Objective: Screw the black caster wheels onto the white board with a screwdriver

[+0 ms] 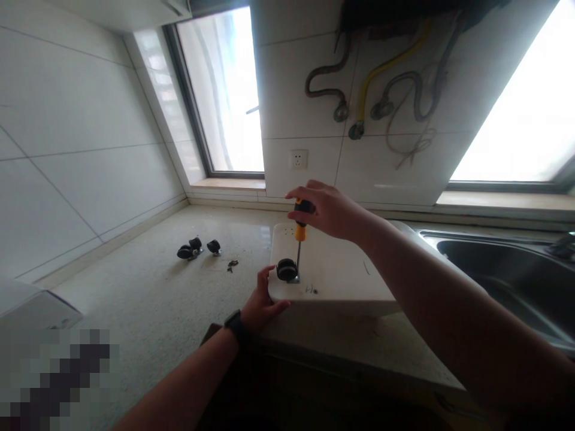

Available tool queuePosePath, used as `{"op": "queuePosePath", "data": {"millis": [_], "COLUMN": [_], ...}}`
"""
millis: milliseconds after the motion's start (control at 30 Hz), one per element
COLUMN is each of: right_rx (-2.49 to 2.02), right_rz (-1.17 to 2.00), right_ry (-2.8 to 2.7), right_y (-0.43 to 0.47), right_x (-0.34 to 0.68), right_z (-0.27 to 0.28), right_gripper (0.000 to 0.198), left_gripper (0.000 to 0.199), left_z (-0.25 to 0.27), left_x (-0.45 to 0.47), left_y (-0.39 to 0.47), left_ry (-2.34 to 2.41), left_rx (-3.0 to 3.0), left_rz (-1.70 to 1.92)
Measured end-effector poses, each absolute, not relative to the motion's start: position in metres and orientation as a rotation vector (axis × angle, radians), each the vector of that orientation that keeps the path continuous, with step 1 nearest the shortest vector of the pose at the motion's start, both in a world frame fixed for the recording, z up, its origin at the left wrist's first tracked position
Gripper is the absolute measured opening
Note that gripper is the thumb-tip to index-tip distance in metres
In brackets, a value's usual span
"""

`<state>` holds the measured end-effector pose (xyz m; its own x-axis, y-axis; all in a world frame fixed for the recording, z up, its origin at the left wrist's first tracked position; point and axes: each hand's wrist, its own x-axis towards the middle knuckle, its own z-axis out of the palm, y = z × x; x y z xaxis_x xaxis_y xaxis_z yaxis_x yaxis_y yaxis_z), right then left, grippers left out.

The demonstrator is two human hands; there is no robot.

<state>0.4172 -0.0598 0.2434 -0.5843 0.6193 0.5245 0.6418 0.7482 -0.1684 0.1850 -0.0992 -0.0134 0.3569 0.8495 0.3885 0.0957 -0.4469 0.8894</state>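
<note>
A white plastic box (pixel 341 263) lies with a flat face up on the counter. On its near left corner sits a black caster wheel (pixel 286 270) with a metal mounting plate. My right hand (pixel 321 206) is wrapped around the black and yellow handle of a screwdriver (pixel 300 232). The screwdriver stands nearly upright, its shaft running down beside the caster to the plate; the tip is too small to make out. My left hand (pixel 260 306) grips the box at that same corner, thumb along the front edge and fingers on the left side.
On the counter (pixel 171 299) to the left lie several loose casters (pixel 214 246) and a few small screws (pixel 232 265). A metal sink (pixel 498 275) is at the right. Hoses (pixel 369 78) hang on the tiled wall above a socket (pixel 298 158). A white box-like object (pixel 36 305) stands far left.
</note>
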Motion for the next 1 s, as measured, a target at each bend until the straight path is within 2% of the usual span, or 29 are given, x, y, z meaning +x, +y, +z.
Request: {"op": "queuePosePath", "data": {"millis": [167,367,533,600,767,900,1000], "right_rx": [-0.880,-0.904,-1.009,-0.993,-0.853,-0.873,-0.960], "right_rz": [0.122,-0.052,-0.215,-0.167,0.088,0.080,-0.011], "right_ry": [-2.447,-2.492,-2.426,-2.433,-2.488,-2.454,-2.470], "right_y": [-0.063,-0.070,-0.072,-0.072,-0.073,-0.075,-0.079], "right_x": [0.422,0.423,0.423,0.425,0.431,0.434,0.435], "right_z": [0.249,0.258,0.254,0.252,0.249,0.249,0.251], "right_gripper": [0.068,0.055,0.043,0.045,0.063,0.054,0.047], "left_gripper": [0.092,0.087,0.082,0.079,0.070,0.069,0.076], "left_z": [-0.015,-0.016,-0.021,-0.023,-0.023,-0.016,-0.012], "left_x": [0.184,0.184,0.187,0.187,0.187,0.185,0.184], "left_y": [-0.099,-0.099,-0.107,-0.110,-0.115,-0.116,-0.116], "left_ry": [0.842,0.908,1.243,1.348,1.355,1.307,1.270], "left_rx": [1.803,1.898,2.144,2.250,2.403,2.343,2.244], "left_rz": [1.155,1.168,1.226,1.314,1.433,1.340,1.286]}}
